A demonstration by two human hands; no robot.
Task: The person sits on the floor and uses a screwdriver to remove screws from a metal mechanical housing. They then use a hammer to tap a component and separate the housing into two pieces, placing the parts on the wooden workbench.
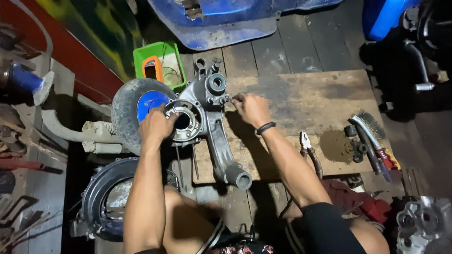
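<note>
The work surface is a stained wooden board [301, 99] laid over dark floor planks [292, 47] in a cluttered workshop. A grey metal engine casing [207, 120] lies across the board's left edge, its round opening to the left and its long arm running down toward the person. A small wheel with a blue hub [136, 110] stands just beside it, with a green tray [160, 59] behind. Pliers [308, 148], a wire brush [369, 129] and small dark parts lie at the board's right.

The left hand [157, 127] rests on the rim of the casing's round opening, fingers curled over it. The right hand [252, 108] has its fingertips pinched together at a small fitting on the casing's upper right side; what they pinch is too small to tell.
</note>
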